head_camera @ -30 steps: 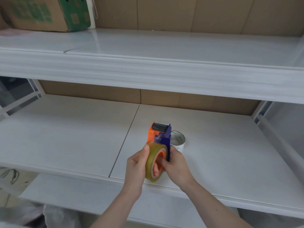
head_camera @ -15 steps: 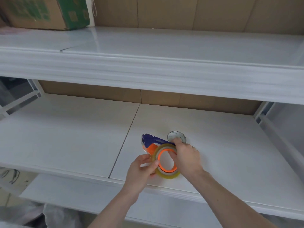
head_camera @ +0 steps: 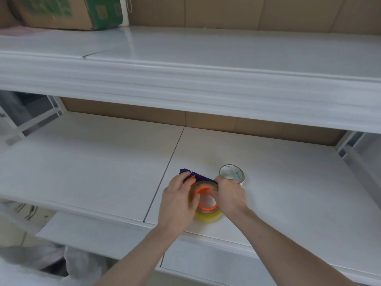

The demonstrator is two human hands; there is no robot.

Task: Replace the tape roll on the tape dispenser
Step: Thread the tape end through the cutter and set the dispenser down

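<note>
A blue and orange tape dispenser (head_camera: 199,177) lies on its side on the white shelf (head_camera: 288,193), near the front edge. A yellowish tape roll (head_camera: 208,215) sits around the dispenser's orange hub (head_camera: 203,189). My left hand (head_camera: 177,200) grips the dispenser's blue end and the left rim of the roll. My right hand (head_camera: 231,196) presses on the right side of the roll, with fingers reaching into the hub. An empty whitish tape core (head_camera: 232,174) stands just behind my right hand.
A second white shelf (head_camera: 206,65) overhangs above, with a cardboard box (head_camera: 61,12) at its far left. A seam (head_camera: 165,172) splits the lower shelf just left of the dispenser. Metal frame posts stand at both ends. Crumpled plastic lies below at the lower left.
The dispenser went from upright in my hands to lying flat on the shelf. The roll now faces up around the orange hub, and both hands have come down onto it.
</note>
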